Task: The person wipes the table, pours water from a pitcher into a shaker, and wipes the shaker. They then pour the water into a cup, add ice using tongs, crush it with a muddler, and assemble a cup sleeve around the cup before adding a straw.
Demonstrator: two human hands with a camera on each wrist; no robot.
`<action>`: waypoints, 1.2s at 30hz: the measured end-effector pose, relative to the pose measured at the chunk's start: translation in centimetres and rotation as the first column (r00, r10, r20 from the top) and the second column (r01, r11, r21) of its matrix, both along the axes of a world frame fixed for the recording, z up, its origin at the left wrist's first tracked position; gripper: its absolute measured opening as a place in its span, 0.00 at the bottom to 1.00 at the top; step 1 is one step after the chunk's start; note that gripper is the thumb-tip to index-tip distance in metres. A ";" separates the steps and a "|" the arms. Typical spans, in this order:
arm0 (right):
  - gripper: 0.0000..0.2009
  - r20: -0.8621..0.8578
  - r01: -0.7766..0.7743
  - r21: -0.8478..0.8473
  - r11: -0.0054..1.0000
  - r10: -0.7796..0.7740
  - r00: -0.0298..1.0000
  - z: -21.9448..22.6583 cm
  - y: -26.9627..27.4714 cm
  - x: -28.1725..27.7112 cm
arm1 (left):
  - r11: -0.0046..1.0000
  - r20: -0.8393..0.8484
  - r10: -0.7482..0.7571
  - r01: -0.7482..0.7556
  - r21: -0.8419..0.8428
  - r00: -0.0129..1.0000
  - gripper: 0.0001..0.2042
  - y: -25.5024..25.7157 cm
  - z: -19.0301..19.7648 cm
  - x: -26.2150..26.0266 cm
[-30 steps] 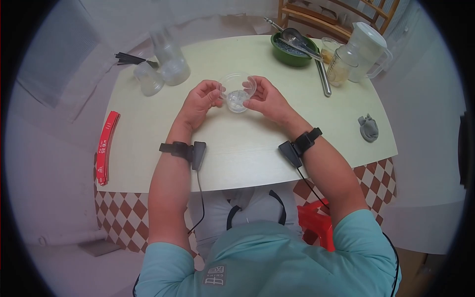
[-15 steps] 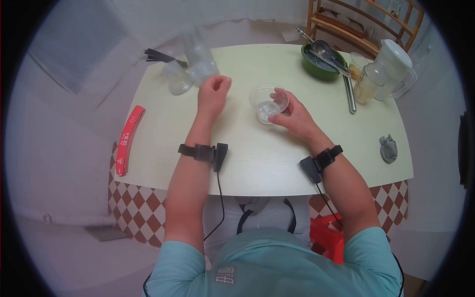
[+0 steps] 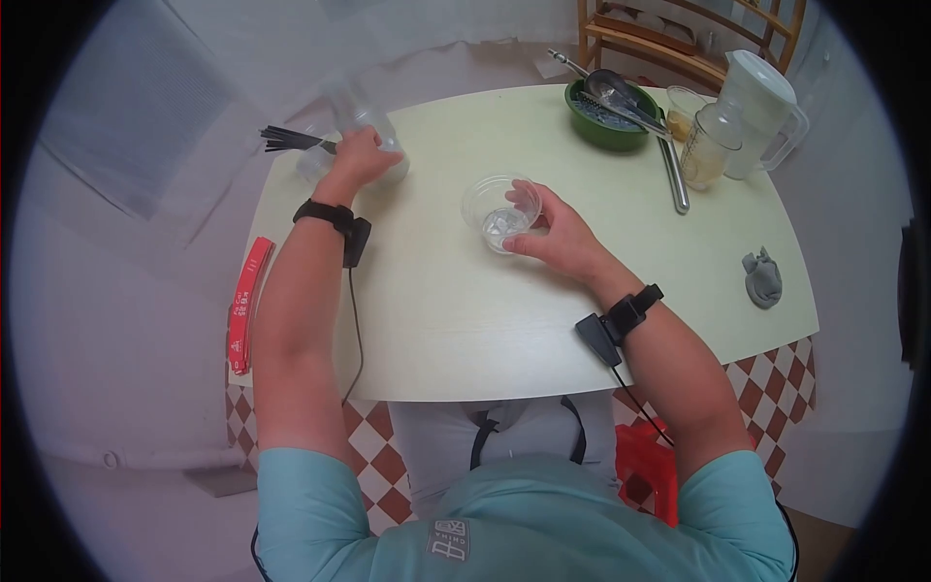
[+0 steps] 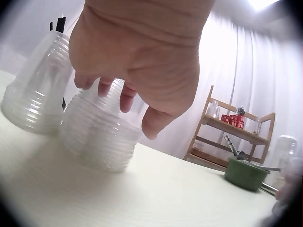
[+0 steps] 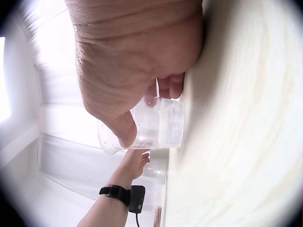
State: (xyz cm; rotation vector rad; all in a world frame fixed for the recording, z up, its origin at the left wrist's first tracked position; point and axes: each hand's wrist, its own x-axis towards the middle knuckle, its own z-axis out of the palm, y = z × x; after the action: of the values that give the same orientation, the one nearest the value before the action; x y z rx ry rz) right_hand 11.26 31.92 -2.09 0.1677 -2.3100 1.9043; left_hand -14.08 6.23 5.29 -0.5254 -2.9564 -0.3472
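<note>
My right hand [image 3: 562, 233] holds a clear plastic cup [image 3: 482, 201] between thumb and fingers, upright on the table, with clear pieces in its bottom. In the right wrist view the thumb lies along the near side of this cup [image 5: 170, 124]. At the far left my left hand [image 3: 357, 158] is over a stack of clear plastic cups [image 3: 347, 102]. The left wrist view shows its fingers spread and pointing down at the ribbed stack [image 4: 102, 137], thumb apart from them. Another clear ribbed plastic piece [image 4: 35, 94] stands beside it.
Black straws [image 3: 283, 139] lie behind the cups. A red strip-shaped packet [image 3: 248, 306] is at the left edge. Back right stand a green bowl [image 3: 606, 134] with a ladle and strainer, a measuring cup [image 3: 711, 150] and a lidded pitcher [image 3: 761, 107]. A grey cloth [image 3: 763, 279] lies right.
My left hand has let go of the cup and moved left and away to the stack of clear cups. The right hand keeps holding its cup in place.
</note>
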 end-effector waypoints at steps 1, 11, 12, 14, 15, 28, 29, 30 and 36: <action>0.45 0.002 0.005 -0.003 1.000 -0.005 1.000 0.0 -0.1 0.0 | 0.999 0.057 0.003 -0.001 -0.032 0.998 0.30 0.2 0.1 -0.2; 0.46 0.029 -0.006 -0.012 1.000 0.006 1.000 0.6 0.0 0.2 | 0.997 0.127 -0.017 0.007 0.076 0.992 0.29 0.1 0.5 -1.1; 0.46 0.030 -0.005 0.000 1.000 0.005 1.000 0.6 0.0 0.2 | 0.996 0.109 -0.026 0.016 0.085 0.994 0.29 0.1 0.6 -0.9; 0.45 0.033 -0.009 -0.012 1.000 0.009 0.999 0.6 0.0 0.2 | 0.995 0.088 -0.034 0.025 0.095 0.996 0.30 0.0 0.8 -0.9; 0.45 0.038 -0.011 -0.024 1.000 0.012 0.999 0.6 0.0 0.2 | 0.996 0.085 -0.031 0.023 0.091 0.996 0.30 0.0 0.9 -0.8; 0.45 0.026 0.021 0.014 1.000 -0.021 0.999 0.8 -0.1 0.4 | 0.719 0.009 -0.505 0.415 0.557 0.863 0.27 4.3 1.2 13.1; 0.44 0.043 0.004 -0.013 1.000 -0.003 0.999 1.0 -0.1 0.5 | 0.698 -0.031 -0.555 0.486 0.526 0.831 0.27 5.1 1.1 15.4; 0.43 0.059 -0.012 -0.041 0.999 0.015 0.998 1.2 -0.1 0.5 | 0.672 -0.070 -0.603 0.553 0.492 0.795 0.27 5.7 0.8 16.9; 0.41 0.042 -0.017 -0.085 0.996 0.020 0.999 1.1 -0.1 0.5 | 0.713 -0.046 -0.563 0.513 0.479 0.825 0.27 6.8 -0.9 19.1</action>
State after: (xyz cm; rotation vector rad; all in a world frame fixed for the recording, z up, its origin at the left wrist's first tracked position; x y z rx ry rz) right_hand 11.73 31.79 -1.00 0.1410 -2.2563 2.0299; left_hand 5.04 13.02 4.40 -1.3216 -2.5762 -1.1504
